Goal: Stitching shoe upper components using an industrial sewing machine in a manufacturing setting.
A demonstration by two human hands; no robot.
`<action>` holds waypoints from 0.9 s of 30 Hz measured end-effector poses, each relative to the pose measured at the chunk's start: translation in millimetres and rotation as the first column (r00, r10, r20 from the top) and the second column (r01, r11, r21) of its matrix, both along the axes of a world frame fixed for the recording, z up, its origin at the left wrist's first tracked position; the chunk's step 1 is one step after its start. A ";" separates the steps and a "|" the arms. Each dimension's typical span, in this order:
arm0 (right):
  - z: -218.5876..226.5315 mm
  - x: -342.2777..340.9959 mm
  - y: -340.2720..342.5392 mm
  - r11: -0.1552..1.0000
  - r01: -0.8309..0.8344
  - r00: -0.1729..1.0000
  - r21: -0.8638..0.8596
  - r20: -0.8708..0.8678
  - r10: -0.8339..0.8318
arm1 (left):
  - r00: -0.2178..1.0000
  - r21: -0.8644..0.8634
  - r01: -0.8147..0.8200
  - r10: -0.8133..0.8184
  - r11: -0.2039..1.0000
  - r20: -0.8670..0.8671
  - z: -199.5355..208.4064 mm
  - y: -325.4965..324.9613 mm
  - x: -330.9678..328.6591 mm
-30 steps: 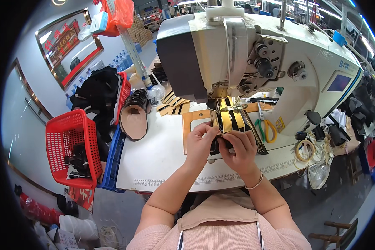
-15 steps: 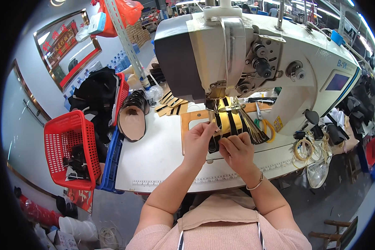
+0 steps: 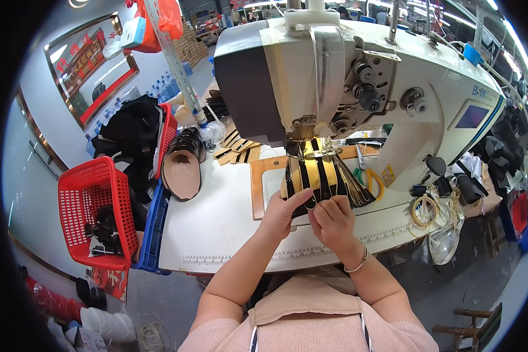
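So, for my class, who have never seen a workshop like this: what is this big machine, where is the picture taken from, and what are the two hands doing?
The picture comes from a wide-angle camera worn on the person's head, looking down, so straight edges bend near the rim. The forearms entering from below are the person's own.

The large white and grey machine is an industrial sewing machine standing on a white work table. Under its needle area lies a black and yellow strapped piece. The left hand and the right hand both grip its near edge with their fingertips.

Also on the table: a stack of shoe soles to the left, and flat cut strips behind it. Off the table's left edge hangs a red plastic basket with dark pieces in it, beside a blue crate.
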State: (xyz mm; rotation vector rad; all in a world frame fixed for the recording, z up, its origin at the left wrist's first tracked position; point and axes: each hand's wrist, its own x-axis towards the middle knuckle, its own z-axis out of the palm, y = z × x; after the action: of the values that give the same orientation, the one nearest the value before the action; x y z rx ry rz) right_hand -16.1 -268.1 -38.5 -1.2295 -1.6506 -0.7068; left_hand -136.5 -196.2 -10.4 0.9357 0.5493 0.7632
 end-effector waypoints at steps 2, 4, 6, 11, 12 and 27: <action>-2.0 1.0 -2.6 1.000 0.025 1.000 0.000 0.015 -0.025 | 1.000 -0.003 0.005 -0.005 1.000 0.013 -4.0 3.8 1.0; -6.3 1.6 -4.3 0.999 0.054 0.998 -0.003 0.045 -0.054 | 1.000 -0.007 0.004 -0.004 1.000 0.025 -6.1 4.6 1.4; -10.8 1.9 -9.1 0.998 0.052 0.997 -0.023 0.052 -0.051 | 1.000 0.007 -0.014 0.013 1.000 0.028 -8.7 4.4 1.3; -22.2 9.6 -32.2 0.994 0.008 0.990 -0.107 0.140 0.007 | 0.995 0.158 -0.096 0.101 0.983 -0.022 -20.6 7.7 2.8; -22.1 14.0 -34.5 0.999 0.028 0.990 -0.026 0.142 -0.024 | 0.986 0.265 -0.124 0.150 0.956 -0.079 -23.1 8.8 1.9; 3.4 78.2 -11.1 0.993 0.115 0.992 0.006 -0.044 -0.114 | 0.968 0.164 -0.002 0.043 0.986 -0.248 13.3 -2.8 -8.1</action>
State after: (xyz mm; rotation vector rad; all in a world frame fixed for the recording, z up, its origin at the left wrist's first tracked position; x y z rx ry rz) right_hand 62.1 -279.2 -35.1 -1.3325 -1.5498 -0.7517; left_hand -144.6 -199.0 2.9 1.1889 0.7283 0.7222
